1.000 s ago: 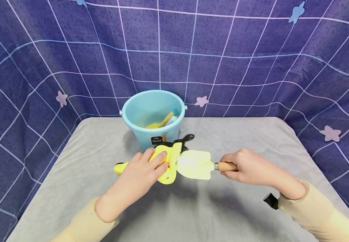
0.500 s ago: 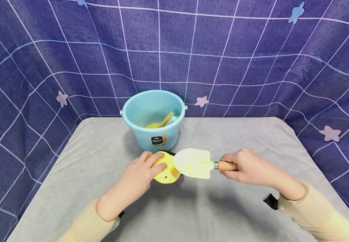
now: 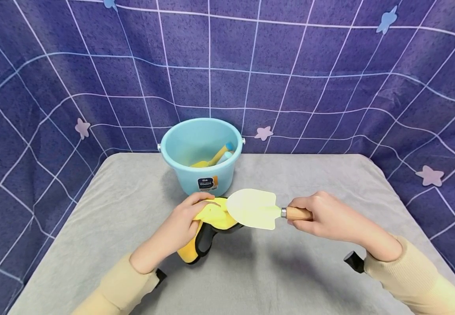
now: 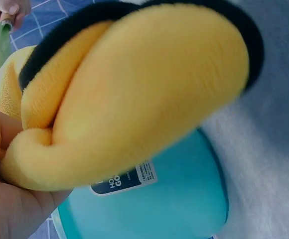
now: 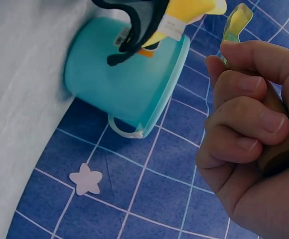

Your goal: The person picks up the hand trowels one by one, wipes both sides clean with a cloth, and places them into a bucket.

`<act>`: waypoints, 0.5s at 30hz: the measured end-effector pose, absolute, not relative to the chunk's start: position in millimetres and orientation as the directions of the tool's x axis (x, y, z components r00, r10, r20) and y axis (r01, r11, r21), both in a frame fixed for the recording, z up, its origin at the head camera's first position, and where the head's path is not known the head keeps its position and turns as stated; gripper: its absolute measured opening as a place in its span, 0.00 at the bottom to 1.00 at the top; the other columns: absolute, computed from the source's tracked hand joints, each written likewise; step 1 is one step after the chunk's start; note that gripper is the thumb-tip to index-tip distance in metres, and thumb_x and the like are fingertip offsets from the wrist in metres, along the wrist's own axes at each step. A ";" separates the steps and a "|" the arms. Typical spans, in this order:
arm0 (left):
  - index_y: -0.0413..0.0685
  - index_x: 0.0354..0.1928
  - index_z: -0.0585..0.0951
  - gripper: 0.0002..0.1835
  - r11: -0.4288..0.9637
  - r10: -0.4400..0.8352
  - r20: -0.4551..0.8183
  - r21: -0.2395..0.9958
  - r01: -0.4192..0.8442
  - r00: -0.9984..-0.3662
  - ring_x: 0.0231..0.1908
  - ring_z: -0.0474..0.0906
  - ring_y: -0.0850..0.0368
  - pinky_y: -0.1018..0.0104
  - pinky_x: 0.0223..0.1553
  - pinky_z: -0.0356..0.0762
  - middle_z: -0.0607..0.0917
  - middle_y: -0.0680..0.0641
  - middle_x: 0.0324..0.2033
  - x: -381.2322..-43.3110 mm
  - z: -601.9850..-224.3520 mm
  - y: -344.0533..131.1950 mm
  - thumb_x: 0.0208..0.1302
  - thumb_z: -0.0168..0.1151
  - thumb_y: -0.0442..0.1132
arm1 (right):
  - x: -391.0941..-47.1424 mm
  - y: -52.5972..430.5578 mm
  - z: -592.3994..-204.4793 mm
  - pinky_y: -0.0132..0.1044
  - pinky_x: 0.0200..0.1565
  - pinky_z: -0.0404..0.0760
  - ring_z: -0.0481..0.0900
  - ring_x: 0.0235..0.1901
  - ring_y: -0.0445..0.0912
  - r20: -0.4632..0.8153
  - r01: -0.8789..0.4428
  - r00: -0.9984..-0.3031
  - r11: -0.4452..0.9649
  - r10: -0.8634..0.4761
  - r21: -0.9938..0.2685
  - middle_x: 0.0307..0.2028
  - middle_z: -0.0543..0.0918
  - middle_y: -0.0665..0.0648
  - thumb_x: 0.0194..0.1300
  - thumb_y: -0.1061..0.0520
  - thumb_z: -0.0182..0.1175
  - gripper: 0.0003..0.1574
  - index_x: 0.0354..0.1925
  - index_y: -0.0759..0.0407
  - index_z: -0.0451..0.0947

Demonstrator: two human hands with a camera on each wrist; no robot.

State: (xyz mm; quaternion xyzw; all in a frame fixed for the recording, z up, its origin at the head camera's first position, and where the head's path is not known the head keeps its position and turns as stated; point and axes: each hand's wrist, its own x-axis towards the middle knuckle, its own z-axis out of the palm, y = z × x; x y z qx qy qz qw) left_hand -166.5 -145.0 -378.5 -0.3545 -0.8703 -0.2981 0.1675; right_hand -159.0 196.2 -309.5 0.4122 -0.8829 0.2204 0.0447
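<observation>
My left hand (image 3: 180,225) pinches a bunched, plush yellow cloth (image 3: 216,215) with black edging. Part of it hangs below the fingers, showing a dark side. In the left wrist view, a thick fold of this cloth (image 4: 149,84) fills much of the picture past the thumb. My right hand (image 3: 327,216) grips the wooden handle (image 3: 299,214) of a garden trowel. Its pale green blade (image 3: 252,209) points left, with the tip overlapping the cloth in the head view. Curled fingers (image 5: 241,117) wrap that handle in the right wrist view, where a white label (image 5: 173,26) shows on the cloth.
Behind the cloth stands a light blue bucket (image 3: 185,175) holding a yellow-handled tool (image 3: 218,155) and a pale blue item (image 3: 225,157). Grey fabric (image 3: 310,175) covers the table. A purple-blue curtain (image 3: 290,87) with a grid and stars surrounds it at the back and sides.
The cloth in my left hand has been turned and regrasped, so a flap with black edging now hangs toward me. The trowel and right hand have barely moved.
</observation>
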 end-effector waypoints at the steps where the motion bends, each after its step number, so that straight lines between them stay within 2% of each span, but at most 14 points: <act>1: 0.47 0.50 0.80 0.22 0.567 0.510 0.501 0.416 0.711 -0.700 0.56 0.73 0.53 0.58 0.55 0.73 0.76 0.48 0.54 -166.7 -378.1 -144.7 0.55 0.53 0.20 | -159.0 196.0 -309.5 0.19 0.17 0.62 0.59 0.16 0.25 0.264 -0.747 -0.657 0.563 -0.706 -0.354 0.17 0.61 0.34 0.54 0.61 0.64 0.10 0.28 0.46 0.74; 10: 0.49 0.46 0.82 0.19 0.538 0.459 0.427 0.564 0.626 -0.779 0.54 0.75 0.57 0.60 0.54 0.74 0.79 0.53 0.51 -169.2 -377.1 -139.3 0.57 0.54 0.24 | -159.8 190.5 -306.7 0.18 0.18 0.61 0.58 0.16 0.25 0.330 -0.770 -0.634 0.535 -0.699 -0.347 0.17 0.58 0.34 0.53 0.60 0.65 0.12 0.27 0.43 0.73; 15: 0.48 0.43 0.82 0.16 0.509 0.439 0.371 0.648 0.567 -0.818 0.49 0.77 0.57 0.61 0.48 0.76 0.81 0.51 0.48 -170.7 -376.6 -134.0 0.56 0.55 0.25 | -160.3 187.6 -304.0 0.17 0.18 0.60 0.57 0.16 0.25 0.352 -0.785 -0.616 0.516 -0.704 -0.342 0.18 0.56 0.35 0.54 0.60 0.65 0.13 0.26 0.43 0.71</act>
